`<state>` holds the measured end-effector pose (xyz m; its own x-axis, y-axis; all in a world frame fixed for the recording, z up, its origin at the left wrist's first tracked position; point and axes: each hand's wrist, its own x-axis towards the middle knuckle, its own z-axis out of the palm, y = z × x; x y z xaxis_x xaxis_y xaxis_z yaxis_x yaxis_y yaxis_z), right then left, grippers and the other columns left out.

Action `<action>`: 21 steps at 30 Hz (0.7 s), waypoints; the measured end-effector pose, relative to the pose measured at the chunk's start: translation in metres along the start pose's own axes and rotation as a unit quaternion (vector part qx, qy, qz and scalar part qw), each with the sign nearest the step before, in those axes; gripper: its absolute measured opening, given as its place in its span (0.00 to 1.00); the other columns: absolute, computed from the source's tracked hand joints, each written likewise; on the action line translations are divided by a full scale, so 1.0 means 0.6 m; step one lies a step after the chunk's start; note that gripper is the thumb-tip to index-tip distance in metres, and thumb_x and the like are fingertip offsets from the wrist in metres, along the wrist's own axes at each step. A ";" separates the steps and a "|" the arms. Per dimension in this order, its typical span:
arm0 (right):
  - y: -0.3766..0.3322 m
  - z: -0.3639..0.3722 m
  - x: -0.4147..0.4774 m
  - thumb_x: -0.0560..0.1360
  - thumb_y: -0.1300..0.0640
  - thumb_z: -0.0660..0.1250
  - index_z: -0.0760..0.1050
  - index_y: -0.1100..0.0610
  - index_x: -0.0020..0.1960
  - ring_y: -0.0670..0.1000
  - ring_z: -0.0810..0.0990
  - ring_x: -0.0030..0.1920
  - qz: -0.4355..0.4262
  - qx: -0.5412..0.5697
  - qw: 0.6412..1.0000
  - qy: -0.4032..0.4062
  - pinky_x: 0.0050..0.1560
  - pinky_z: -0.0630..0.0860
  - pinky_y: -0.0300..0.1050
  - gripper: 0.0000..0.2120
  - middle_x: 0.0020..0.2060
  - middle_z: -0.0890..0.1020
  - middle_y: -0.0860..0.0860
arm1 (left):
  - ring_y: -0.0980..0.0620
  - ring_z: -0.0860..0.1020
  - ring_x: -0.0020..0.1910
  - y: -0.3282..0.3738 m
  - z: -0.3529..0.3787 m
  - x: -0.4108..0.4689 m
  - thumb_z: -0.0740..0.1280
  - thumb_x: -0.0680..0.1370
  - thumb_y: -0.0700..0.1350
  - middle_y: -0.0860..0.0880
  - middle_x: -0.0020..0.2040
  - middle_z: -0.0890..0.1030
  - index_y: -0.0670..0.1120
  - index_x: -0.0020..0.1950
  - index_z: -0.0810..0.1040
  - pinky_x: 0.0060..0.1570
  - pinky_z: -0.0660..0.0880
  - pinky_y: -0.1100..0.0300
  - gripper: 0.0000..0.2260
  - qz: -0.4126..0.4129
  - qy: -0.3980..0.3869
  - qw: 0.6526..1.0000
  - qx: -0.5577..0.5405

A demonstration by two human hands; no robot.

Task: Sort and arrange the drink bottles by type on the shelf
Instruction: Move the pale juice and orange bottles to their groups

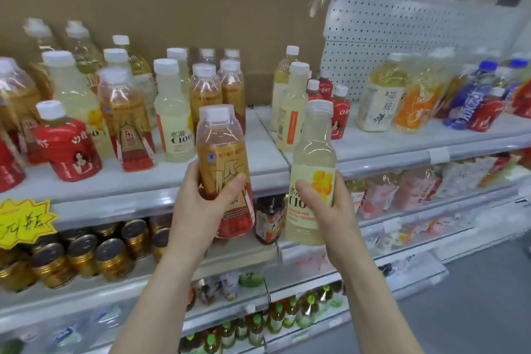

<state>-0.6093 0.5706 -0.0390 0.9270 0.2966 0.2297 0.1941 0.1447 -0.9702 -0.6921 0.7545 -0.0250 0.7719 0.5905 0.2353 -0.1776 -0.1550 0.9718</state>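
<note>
I noted left hand gripped the amber bottle, right hand the pale C100 bottle, before the shelf.

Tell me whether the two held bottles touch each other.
Apart. The head view shows shelf edge between the orange-labelled bottle and the pale C100 bottle.

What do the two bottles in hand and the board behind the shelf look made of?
The amber bottle in the left hand: clear glossy plastic by the look, liquid showing through, printed film sleeve. The pale C100 bottle in the right hand: likewise clear plastic, ribbed pale cap. The board: matte brown cardboard, apparently.
</note>
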 end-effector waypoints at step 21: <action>0.004 -0.116 0.301 0.71 0.48 0.73 0.75 0.49 0.63 0.48 0.86 0.53 -0.066 0.038 0.997 -0.032 0.49 0.82 0.43 0.22 0.52 0.86 0.46 | 0.47 0.64 0.72 -0.062 0.191 0.289 0.74 0.74 0.47 0.45 0.72 0.65 0.46 0.78 0.57 0.70 0.61 0.56 0.37 0.065 0.230 0.955 0.174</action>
<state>-0.4191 0.5590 -0.0049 0.8719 0.3305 0.3614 0.2856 0.2562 -0.9235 -0.4819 0.7721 -0.0222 0.3930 0.8213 0.4134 0.0205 -0.4573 0.8891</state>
